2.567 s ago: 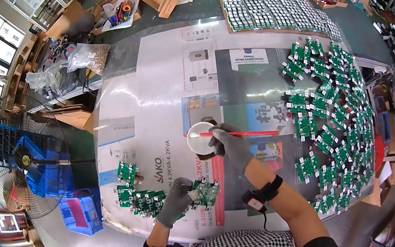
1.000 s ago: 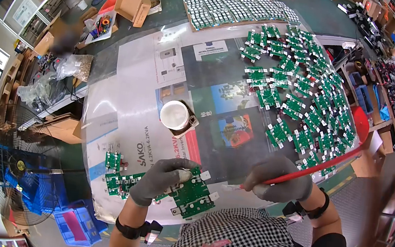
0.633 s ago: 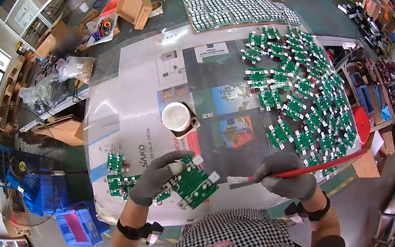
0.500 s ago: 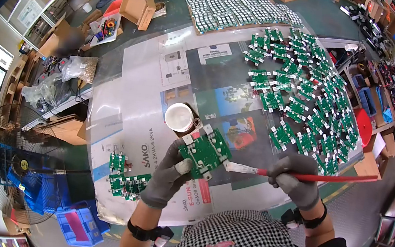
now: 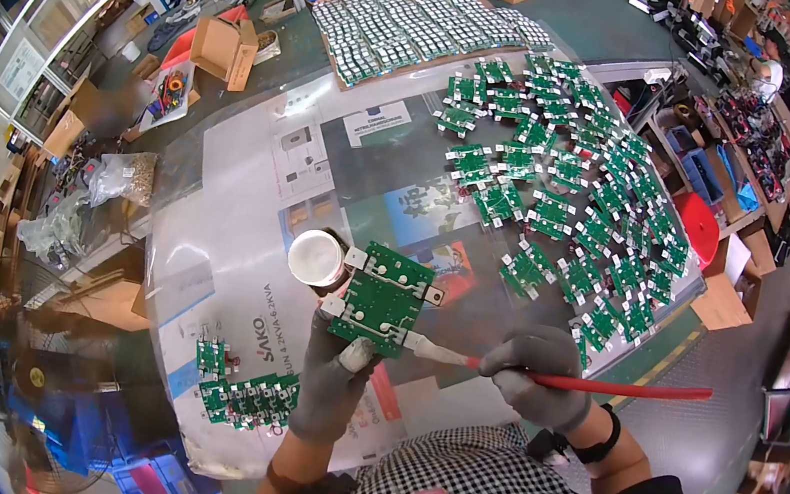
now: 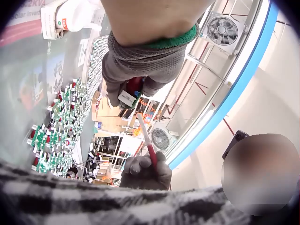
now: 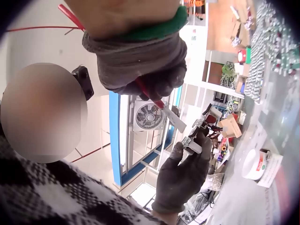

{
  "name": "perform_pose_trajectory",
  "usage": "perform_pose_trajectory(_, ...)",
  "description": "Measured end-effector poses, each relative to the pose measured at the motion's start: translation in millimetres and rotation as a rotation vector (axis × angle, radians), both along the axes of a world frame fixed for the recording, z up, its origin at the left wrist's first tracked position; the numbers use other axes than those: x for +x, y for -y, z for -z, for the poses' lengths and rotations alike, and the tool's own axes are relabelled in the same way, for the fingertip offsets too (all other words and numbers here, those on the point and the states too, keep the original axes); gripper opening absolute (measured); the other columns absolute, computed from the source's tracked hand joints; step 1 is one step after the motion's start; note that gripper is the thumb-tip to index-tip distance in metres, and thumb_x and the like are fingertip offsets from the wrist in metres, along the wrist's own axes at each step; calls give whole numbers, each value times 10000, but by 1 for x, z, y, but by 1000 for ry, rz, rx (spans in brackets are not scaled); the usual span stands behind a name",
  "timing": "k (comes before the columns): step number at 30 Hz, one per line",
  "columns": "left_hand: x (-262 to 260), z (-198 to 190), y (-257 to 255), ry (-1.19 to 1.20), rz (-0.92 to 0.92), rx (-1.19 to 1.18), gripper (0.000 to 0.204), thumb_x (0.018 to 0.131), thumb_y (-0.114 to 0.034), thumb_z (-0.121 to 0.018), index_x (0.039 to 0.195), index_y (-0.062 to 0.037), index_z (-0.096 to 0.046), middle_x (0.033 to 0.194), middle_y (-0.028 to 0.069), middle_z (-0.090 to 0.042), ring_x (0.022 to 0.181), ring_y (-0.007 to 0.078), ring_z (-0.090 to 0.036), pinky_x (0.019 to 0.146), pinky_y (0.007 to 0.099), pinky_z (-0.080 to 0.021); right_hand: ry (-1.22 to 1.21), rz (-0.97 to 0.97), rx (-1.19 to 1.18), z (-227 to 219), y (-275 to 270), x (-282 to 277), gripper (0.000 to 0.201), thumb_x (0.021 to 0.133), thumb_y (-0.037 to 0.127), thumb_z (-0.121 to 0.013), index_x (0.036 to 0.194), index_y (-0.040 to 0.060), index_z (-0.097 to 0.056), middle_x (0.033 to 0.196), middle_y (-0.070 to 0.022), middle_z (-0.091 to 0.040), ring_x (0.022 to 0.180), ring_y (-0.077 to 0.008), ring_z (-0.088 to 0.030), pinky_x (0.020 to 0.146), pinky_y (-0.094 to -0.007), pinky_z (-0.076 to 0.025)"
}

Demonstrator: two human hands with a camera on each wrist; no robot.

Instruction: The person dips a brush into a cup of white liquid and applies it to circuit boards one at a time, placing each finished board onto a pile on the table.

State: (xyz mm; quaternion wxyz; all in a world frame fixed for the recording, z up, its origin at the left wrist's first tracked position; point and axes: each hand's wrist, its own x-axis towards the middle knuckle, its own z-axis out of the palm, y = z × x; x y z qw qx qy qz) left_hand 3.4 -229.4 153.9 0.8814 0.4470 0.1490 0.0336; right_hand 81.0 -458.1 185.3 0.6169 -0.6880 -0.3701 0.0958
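In the head view the gloved left hand [image 5: 334, 380] grips a green circuit board [image 5: 378, 297] by its lower left edge, thumb on its face, the board raised over the table. The gloved right hand [image 5: 538, 376] holds a red-handled brush [image 5: 632, 390], its pale tip at the board's lower right corner. A white round tub [image 5: 317, 258] stands just left of the board. The right wrist view shows the brush [image 7: 174, 119] close to the board [image 7: 191, 144], seen edge-on; whether they touch cannot be told there.
Many green boards [image 5: 551, 213] cover the right side of the table, and a small group [image 5: 247, 398] lies at the front left. Rows of white-topped parts [image 5: 425, 31] lie at the back. A fan [image 5: 33, 378] stands left of the table.
The brush has gone from the tub to the board's corner. The left hand has raised the board from the front left and turned it. The head view has shifted.
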Motion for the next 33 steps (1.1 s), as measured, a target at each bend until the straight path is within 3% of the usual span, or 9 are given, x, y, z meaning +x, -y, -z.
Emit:
perform_pose_trajectory(5,-2,-5,1,1,7,-5,633,841,-116,-637,1393,-54,-334,1294,130,-514,1161,247,-555,988,381,-478,139,67,63,-8,2,-1,154,743,-40,-512,840,-21,-631,630,-66,-604,488,-121,-545,464,-275,-423)
perform_pose_trajectory(11,-3,-4,-1,46,-10,18,669,827,-185,-659,1389,-31,-330,1293,146,-512,1160,262,-556,984,391,-476,-108,-3,11,0,15,-2,171,758,-45,-496,861,-18,-630,623,-48,-575,505,-120,-531,461,-282,-409)
perform_pose_trajectory(14,-4,5,-7,122,58,-58,705,838,-177,-703,1404,-85,-292,1285,111,-490,1126,231,-548,929,362,-488,43,136,145,-8,12,3,165,756,-36,-510,865,-9,-631,639,-60,-573,502,-133,-530,460,-283,-406)
perform_pose_trajectory(17,-7,3,0,28,37,76,671,824,-233,-666,1369,-9,-344,1269,161,-527,1157,266,-555,985,394,-467,178,177,162,-1,6,11,157,747,-24,-529,863,-4,-633,646,-80,-570,484,-162,-531,459,-292,-410)
perform_pose_trajectory(20,-6,-7,6,35,8,98,649,847,-237,-648,1367,1,-342,1271,165,-524,1161,265,-551,988,393,-465,41,104,29,-7,14,12,156,736,-14,-544,863,-1,-633,647,-94,-574,483,-196,-537,465,-312,-420)
perform_pose_trajectory(28,0,1,7,52,41,33,637,863,-166,-641,1393,-37,-313,1310,148,-493,1164,266,-544,971,391,-472,238,146,81,-2,15,15,117,753,-9,-551,840,-5,-629,653,-102,-590,505,-221,-568,483,-327,-436)
perform_pose_trajectory(32,11,6,11,44,62,-39,613,863,-123,-641,1378,-75,-313,1272,96,-500,1127,225,-548,933,367,-490,60,93,-20,5,35,17,118,759,0,-554,847,-13,-631,691,-98,-622,535,-186,-577,501,-304,-441)
perform_pose_trajectory(33,15,7,14,41,58,-66,588,866,-110,-628,1366,-72,-321,1259,93,-503,1122,218,-547,935,366,-488,-15,187,-34,9,46,15,117,762,4,-553,846,-18,-632,699,-93,-625,542,-167,-571,505,-299,-440)
